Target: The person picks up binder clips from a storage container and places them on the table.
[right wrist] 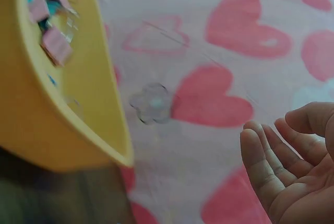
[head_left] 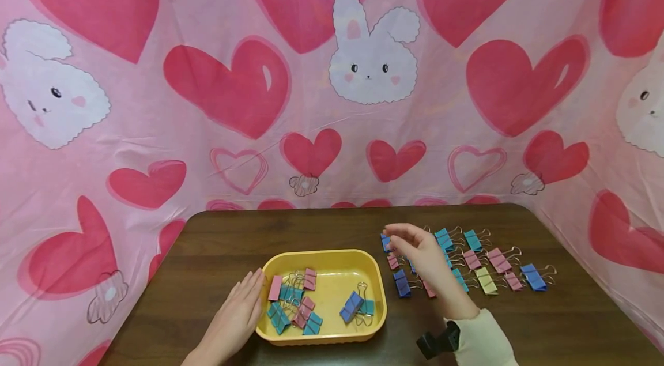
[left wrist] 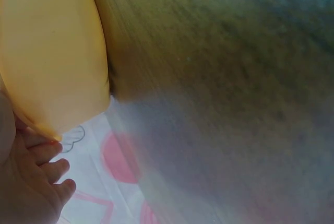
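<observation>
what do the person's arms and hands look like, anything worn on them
Both hands, left hand and right hand, are ungloved. The right arm wears a plain cream fabric sleeve, with a small black blocky device beside its cuff. No sleeve shows on the left.

Smooth plastic tray [head_left: 337,280], metal-handled clips [head_left: 533,278], wood-grain tabletop [head_left: 285,230], creased backdrop [head_left: 311,109]

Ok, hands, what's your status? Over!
Left hand touching yellow tray. Clips inside tray. Right hand empty, near outside clips. Some of those hidden behind it.
</observation>
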Motion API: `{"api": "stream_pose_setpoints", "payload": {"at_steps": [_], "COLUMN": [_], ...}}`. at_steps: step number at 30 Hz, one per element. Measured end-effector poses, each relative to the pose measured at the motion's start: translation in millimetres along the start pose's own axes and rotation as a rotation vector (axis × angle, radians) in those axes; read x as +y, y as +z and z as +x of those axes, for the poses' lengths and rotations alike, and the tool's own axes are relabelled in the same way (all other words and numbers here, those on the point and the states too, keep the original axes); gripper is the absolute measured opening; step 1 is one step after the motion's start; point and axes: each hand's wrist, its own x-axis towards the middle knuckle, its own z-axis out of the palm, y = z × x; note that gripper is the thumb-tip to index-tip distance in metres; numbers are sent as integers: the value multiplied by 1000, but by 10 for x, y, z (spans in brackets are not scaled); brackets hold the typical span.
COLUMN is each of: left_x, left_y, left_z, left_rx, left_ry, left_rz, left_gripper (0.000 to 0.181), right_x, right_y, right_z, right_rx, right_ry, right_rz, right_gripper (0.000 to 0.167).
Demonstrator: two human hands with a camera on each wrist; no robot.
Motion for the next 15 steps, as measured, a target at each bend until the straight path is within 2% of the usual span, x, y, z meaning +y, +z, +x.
{"api": "stream_pose_setpoints", "payload": {"at_steps": [3, 8, 15], "left_x": [-3, -8, -16], "left_y": [0, 2, 16], "left_z": [0, 2, -21], "left_rx": [-8, -16, 29], "left_ry": [-3, -8, 15], "left_rz": [-4, -7, 2], "left_gripper": [44, 44, 43], "right_x": [54, 124, 209], "right_y": [182, 460, 796], "right_z": [-17, -64, -138], "right_rx": [-64, -193, -363], "right_ry": [27, 18, 12], "right_rz": [21, 40, 90], "right_gripper": [26, 25, 23]}}
